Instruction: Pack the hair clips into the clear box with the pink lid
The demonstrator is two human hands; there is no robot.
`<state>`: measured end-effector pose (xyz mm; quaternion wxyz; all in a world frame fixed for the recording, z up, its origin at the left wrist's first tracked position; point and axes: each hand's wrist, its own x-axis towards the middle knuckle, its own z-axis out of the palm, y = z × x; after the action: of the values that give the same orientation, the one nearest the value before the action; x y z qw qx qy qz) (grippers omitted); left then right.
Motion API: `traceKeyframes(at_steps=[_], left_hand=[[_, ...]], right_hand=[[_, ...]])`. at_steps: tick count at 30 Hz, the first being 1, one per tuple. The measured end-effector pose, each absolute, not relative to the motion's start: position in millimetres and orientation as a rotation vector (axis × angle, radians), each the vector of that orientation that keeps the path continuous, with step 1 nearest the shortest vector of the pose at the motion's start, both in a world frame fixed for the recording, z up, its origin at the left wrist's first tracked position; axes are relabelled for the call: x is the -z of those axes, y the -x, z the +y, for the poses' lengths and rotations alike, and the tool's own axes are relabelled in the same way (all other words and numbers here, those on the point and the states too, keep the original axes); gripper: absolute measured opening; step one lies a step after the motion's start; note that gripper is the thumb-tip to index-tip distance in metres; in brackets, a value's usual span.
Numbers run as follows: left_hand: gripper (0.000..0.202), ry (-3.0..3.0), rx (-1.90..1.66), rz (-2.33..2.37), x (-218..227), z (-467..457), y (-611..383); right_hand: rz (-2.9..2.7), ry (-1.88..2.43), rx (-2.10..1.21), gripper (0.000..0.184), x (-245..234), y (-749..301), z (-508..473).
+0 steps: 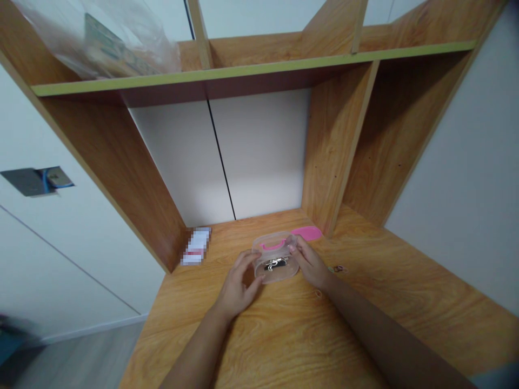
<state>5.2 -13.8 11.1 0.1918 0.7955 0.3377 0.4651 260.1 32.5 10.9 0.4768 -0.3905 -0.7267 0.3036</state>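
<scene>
Two grips | left grip (239, 286), right grip (310, 263) | half-closed, pressing opposite sides of clear box (273, 270), steadying it on counter (284, 335) | pink pad (307, 233) just beyond right grip

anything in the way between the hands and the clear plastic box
Nothing visible: the left hand and right hand both rest directly against the sides of the clear plastic box, with no object between them.
</scene>
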Motion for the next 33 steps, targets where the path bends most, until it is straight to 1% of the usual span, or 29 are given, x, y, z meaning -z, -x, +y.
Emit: traceKeyframes(at_steps=[3,5,9,12,14,17,24,33], left_hand=[[0.044,-2.187,-1.345,0.962,-3,-11,-6],[0.047,-2.167,-1.383,0.953,1,-11,-7],[0.066,-2.020,-1.453,0.938,6,-10,-9],[0.088,-1.950,-1.348,1.006,7,-9,-9],[0.098,-1.979,-1.245,1.068,5,-9,-7],[0.086,-2.104,-1.136,1.111,-2,-9,-6],[0.062,-2.248,-1.119,1.095,-12,-11,-6],[0.056,-2.372,-1.092,1.085,-11,-12,-5]], right_hand=[[-1.801,0.946,-0.754,0.030,-11,-260,32],[-1.798,0.936,-0.763,0.031,-12,-260,31],[-1.779,0.924,-0.766,0.031,-14,-258,29],[-1.786,0.926,-0.765,0.032,-15,-258,28],[-1.785,0.926,-0.765,0.032,-16,-259,27],[-1.779,0.921,-0.766,0.033,-20,-258,24],[-1.812,0.874,-0.697,0.037,-28,-258,22],[-1.847,0.819,-0.650,0.042,-29,-263,20]])
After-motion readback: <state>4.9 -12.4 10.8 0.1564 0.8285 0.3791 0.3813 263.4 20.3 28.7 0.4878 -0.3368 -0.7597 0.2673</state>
